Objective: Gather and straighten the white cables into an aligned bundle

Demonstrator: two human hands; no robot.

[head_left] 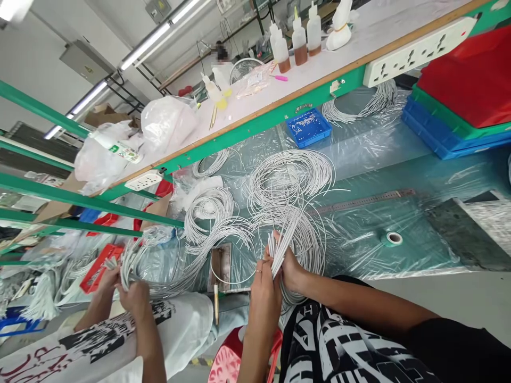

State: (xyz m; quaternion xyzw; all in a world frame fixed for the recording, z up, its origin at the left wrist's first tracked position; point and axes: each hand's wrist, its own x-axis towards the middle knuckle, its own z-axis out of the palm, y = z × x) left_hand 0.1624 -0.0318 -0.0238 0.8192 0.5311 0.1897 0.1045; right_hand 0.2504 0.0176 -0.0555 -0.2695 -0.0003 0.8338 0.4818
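Left hand (264, 290) and right hand (290, 266) pressed together at the near edge of the bench, fingers of both closed around a bundle of thin white cables (282, 246). Cable ends fanned upward between the two hands; remainder trailing into a large heap of looped white cables (289, 181) on the clear plastic sheet covering the green bench (399, 165). Ring on one left finger. Small roll of green tape (392, 238) well to the right, apart from the hands. Blue plastic parts tray (308, 126) beyond the heap, under the shelf edge. To the left, a co-worker's hands (128, 290) closed on another white cable bunch. Red plastic stool (229, 361) below.
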